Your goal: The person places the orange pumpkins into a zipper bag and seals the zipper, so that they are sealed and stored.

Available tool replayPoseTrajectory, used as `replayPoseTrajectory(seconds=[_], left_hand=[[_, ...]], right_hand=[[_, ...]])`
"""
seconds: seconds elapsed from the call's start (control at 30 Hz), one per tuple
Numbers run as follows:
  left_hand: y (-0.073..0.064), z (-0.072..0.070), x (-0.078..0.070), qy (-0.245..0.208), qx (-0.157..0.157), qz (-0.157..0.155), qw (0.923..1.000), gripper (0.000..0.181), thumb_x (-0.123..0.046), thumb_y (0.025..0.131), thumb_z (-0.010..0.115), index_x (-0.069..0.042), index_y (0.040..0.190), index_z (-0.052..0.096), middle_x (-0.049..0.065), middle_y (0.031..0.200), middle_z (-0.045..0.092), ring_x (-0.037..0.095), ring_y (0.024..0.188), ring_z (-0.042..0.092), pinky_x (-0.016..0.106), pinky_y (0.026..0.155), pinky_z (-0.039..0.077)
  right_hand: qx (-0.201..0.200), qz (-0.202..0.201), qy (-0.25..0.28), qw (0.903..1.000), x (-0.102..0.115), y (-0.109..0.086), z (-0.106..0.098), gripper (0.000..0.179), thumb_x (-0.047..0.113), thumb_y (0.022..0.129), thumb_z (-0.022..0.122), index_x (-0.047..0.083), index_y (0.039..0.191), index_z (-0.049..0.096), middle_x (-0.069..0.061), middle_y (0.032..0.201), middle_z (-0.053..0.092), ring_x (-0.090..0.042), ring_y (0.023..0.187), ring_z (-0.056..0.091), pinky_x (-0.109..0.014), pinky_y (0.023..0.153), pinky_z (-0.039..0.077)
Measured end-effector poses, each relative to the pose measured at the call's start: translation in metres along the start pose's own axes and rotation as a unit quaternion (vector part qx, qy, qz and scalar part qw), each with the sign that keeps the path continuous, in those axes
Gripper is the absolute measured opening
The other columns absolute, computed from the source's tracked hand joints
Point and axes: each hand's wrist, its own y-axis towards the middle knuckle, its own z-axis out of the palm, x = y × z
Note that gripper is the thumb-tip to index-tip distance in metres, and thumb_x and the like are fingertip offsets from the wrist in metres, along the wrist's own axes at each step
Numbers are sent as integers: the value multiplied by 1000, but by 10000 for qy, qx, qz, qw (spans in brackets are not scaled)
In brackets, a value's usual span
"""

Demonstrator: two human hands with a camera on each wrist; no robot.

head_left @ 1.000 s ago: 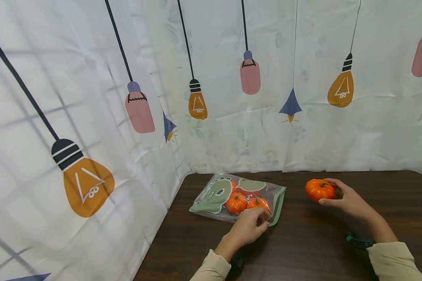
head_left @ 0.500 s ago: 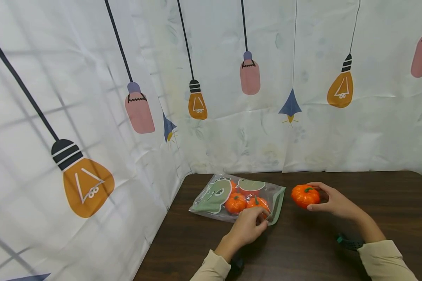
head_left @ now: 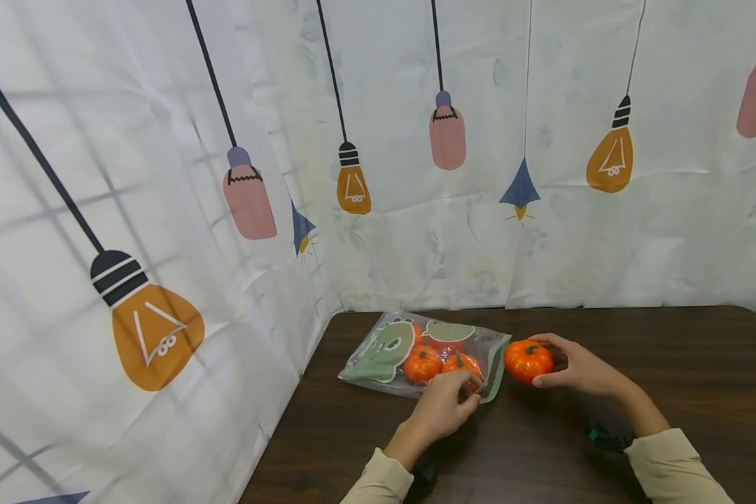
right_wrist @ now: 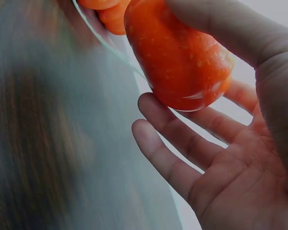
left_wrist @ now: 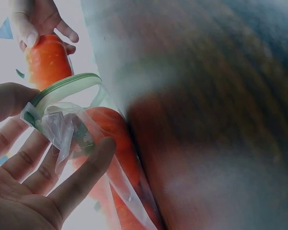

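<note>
A clear zip bag [head_left: 365,367] with green animal prints lies on the table, several small orange pumpkins [head_left: 423,365] inside it. My left hand [head_left: 441,409] pinches the near side of the bag close to its green-trimmed end. The left wrist view shows that green zip edge [left_wrist: 69,86] standing apart in a loop, the clear film bunched by the fingers. Between thumb and fingers my right hand [head_left: 586,367] grips another orange pumpkin [head_left: 528,361] with a green stem, just right of the bag's green end. In the right wrist view this pumpkin [right_wrist: 177,57] fills the grasp.
The dark wooden table [head_left: 699,378] reaches back to a white curtain [head_left: 403,259] printed with hanging lamps. Another stretch of curtain runs along the table's left edge. A dark band [head_left: 607,437] is at the right wrist.
My right hand has carried its pumpkin leftward and slightly nearer to me, up to the bag's green end. The left hand and the bag have stayed almost in place.
</note>
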Motion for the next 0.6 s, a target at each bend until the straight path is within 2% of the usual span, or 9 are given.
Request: replayPoseTrajectory(seconds=[0.3, 0.43, 0.6], left_hand=[[0, -1, -1, 28, -41, 20, 10000, 11, -17, 93, 71, -17, 104, 70, -8, 89, 72, -1, 76, 64, 9, 71, 47], [0, -1, -2, 35, -42, 14, 10000, 11, -17, 93, 71, -17, 104, 70, -8, 89, 72, -1, 77, 64, 9, 71, 47], [0, -1, -2, -8, -32, -25, 10000, 12, -15, 93, 72, -17, 105, 70, -8, 90, 71, -1, 76, 63, 9, 71, 47]], right_hand=[[161, 153, 158, 9996, 1, 7, 15, 76, 24, 88, 79, 3, 149, 40, -29, 143, 50, -33, 117, 61, -29, 82, 55], [91, 250, -8, 9996, 1, 9, 21, 77, 29, 88, 79, 3, 150, 40, -27, 142, 52, -31, 118, 60, -28, 83, 55], [-70, 232, -319, 9992, 4, 13, 28, 78, 34, 88, 80, 3, 148, 41, -22, 135, 59, -30, 116, 62, -35, 86, 55]])
